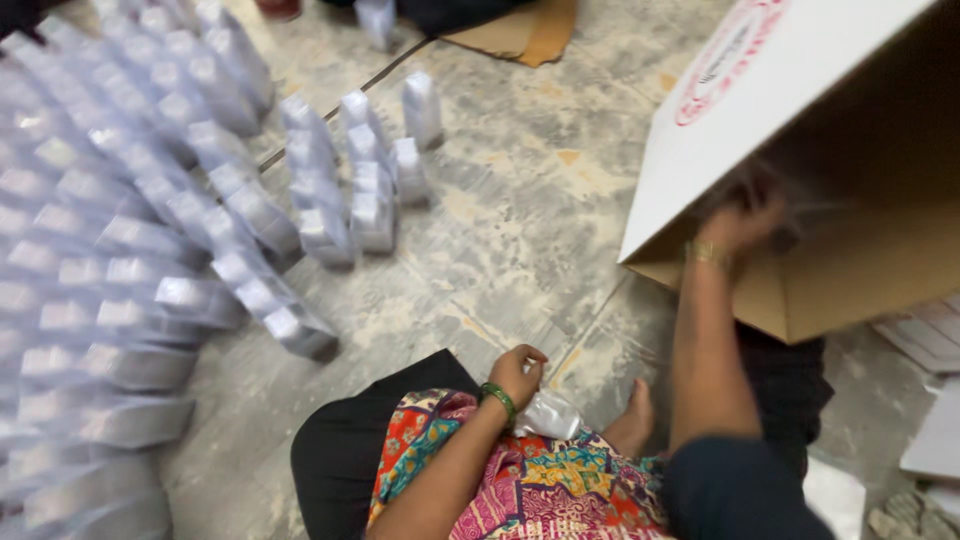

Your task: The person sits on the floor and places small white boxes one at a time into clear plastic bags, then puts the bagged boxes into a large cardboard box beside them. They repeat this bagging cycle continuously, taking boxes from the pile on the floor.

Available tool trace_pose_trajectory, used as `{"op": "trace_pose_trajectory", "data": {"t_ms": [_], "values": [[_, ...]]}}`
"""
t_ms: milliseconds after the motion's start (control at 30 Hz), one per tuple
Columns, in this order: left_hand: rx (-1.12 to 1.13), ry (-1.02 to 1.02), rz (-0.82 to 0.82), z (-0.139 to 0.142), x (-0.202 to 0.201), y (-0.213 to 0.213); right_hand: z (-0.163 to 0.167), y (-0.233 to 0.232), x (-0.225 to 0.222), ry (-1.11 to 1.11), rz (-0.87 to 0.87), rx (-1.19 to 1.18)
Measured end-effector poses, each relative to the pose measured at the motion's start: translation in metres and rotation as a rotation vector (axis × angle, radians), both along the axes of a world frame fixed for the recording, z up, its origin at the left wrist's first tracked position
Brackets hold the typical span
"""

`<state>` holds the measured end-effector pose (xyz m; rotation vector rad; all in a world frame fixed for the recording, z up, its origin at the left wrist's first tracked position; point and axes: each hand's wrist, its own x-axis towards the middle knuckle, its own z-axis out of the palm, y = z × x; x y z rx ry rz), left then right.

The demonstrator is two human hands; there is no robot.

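Observation:
My left hand [518, 372] rests by my knee with its fingers curled on a small silver pouch [548, 415] that lies on my lap. A green bangle sits on that wrist. My right hand [742, 222] reaches up into the open mouth of a tipped cardboard box [800, 120], white outside and brown inside. A gold bangle circles the right wrist. The fingers are blurred inside the box, and what they touch is hidden.
Rows of silver pouches [110, 250] stand on the stone floor at the left, and a smaller cluster of pouches [360, 170] stands farther back. Flat cardboard [520, 35] lies at the top. White sheets [930, 340] lie at the right. My bare foot [635, 415] rests on the floor.

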<state>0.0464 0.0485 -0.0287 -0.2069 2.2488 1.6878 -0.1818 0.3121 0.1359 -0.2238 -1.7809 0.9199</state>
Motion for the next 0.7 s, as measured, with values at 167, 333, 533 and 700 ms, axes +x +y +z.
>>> {"op": "trace_pose_trajectory", "data": {"t_ms": [167,333,533,700], "values": [[-0.095,0.099,-0.038,-0.023,0.006,0.016,-0.025,-0.096,0.104,-0.014,0.396,-0.062],[-0.214,0.248,-0.146,-0.046,0.005,0.027,-0.035,-0.267,0.138,-0.580,1.131,0.037],[0.123,0.010,0.079,-0.028,0.016,0.023,-0.050,-0.424,0.177,-0.630,1.212,0.307],[-0.055,-0.008,0.052,-0.014,0.002,0.023,-0.084,-0.457,0.176,-0.943,1.142,0.239]]}}
